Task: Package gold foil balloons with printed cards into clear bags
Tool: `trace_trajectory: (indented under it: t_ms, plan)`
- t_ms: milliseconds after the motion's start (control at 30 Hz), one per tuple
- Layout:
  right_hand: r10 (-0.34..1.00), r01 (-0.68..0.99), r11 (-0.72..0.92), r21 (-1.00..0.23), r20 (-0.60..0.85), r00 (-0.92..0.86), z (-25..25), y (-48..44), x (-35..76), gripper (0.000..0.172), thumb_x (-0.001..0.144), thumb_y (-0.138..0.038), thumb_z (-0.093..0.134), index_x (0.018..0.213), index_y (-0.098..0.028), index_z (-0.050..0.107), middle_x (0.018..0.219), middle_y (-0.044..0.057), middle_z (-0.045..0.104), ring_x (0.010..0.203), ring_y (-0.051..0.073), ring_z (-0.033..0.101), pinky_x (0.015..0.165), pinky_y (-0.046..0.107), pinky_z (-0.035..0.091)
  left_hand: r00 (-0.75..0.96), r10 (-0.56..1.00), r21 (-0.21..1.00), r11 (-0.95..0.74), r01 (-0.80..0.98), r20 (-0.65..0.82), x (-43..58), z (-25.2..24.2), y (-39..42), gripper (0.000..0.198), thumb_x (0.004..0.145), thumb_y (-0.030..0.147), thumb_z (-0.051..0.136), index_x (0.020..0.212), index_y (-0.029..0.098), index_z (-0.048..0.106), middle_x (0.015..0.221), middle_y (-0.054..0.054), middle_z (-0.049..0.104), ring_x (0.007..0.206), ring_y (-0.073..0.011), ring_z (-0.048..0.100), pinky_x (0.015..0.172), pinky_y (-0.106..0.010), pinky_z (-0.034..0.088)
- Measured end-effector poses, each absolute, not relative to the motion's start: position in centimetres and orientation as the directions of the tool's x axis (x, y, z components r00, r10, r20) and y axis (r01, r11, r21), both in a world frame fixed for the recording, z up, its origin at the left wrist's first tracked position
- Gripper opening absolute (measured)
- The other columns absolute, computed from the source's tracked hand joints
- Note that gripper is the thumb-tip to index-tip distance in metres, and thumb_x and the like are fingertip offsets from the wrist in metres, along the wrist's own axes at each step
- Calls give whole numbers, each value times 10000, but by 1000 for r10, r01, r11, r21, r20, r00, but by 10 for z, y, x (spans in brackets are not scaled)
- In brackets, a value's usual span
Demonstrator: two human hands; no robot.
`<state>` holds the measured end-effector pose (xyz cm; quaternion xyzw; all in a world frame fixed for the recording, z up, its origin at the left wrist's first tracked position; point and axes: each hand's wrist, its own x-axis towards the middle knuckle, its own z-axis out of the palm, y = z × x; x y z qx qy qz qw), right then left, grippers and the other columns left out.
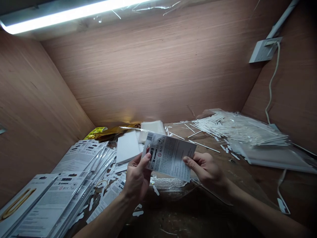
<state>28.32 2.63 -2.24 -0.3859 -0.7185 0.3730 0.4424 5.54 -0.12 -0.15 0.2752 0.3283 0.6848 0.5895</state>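
Note:
My left hand and my right hand pinch opposite ends of a printed white packaging card, its back facing me with small text, warning icons and a barcode. Its top edge has a hang-hole cutout. To the left of my left hand lie stacks of similar cards in glossy sleeves. Beyond my right hand, loose white sticks lie on the wooden worktop. Both hands hold only the card.
A clear plastic bag of white sticks lies at the back right, over a white sheet. White offcuts litter the worktop. Gold foil and white blocks sit behind the card. Laminate walls surround the bench, with an LED light and a wall socket with cable.

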Motion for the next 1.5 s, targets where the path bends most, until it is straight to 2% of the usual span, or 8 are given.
trace_trajectory:
  t_ms: [233,400,633,800,967,1133,1367,1500]
  plan:
    - [845,251,490,-835,384,-371,-20,27,289,394,993,-469,510,804,-156,658,694,30,564,640,169,492,587,277,380,-267,962,735,-136,-664,-63,51,9,1,267,706,139,879,956,141,786,925,-85,816,890,-206,777,811,-267,628]
    - [905,230,407,-884,355,-235,-27,15,272,438,1000,-486,498,701,-172,556,644,8,499,572,134,417,511,260,302,-221,975,733,-129,-668,-30,58,3,-4,266,778,224,850,1022,139,784,1040,-89,807,950,-192,765,854,-260,622]
    - [845,285,505,-815,401,-354,-23,21,281,440,995,-463,501,652,-187,490,583,-20,396,536,117,345,500,264,249,-317,946,737,-169,-655,-64,49,14,2,313,664,132,901,952,143,781,911,-82,815,831,-196,777,761,-263,638]
    - [875,289,458,-841,369,-313,-25,11,268,446,1007,-467,481,679,-173,546,613,-1,478,550,123,407,504,257,293,-254,967,752,-146,-643,-29,59,6,-4,322,705,179,892,1001,143,770,978,-76,808,900,-193,769,815,-254,629]
    - [879,289,455,-842,373,-297,-19,0,255,471,996,-448,506,618,-172,555,564,2,497,503,118,422,478,250,313,-168,982,783,-34,-621,-91,71,-4,-13,336,768,220,859,1063,106,745,1089,-139,782,1044,-269,740,938,-364,611]
    - [880,57,332,-941,287,-378,-11,4,263,332,932,-470,625,834,-167,718,814,66,710,784,213,662,700,279,517,-212,976,793,-95,-602,-44,68,-3,-10,416,775,212,857,1152,119,709,1146,-127,765,1092,-253,721,972,-347,590]
    - [935,165,324,-931,290,-204,-18,5,258,340,919,-454,654,744,-169,719,709,38,672,693,187,615,629,269,467,-107,987,812,33,-583,-117,86,-10,-22,393,761,269,869,1058,49,733,1115,-200,763,1065,-324,731,979,-448,590]
    - [948,163,291,-943,261,-185,-14,8,263,365,907,-470,666,701,-172,714,684,52,708,679,196,655,651,275,493,-178,983,800,-71,-596,-45,78,-2,-16,372,773,276,858,1075,94,737,1163,-170,758,1122,-311,711,1008,-436,570]
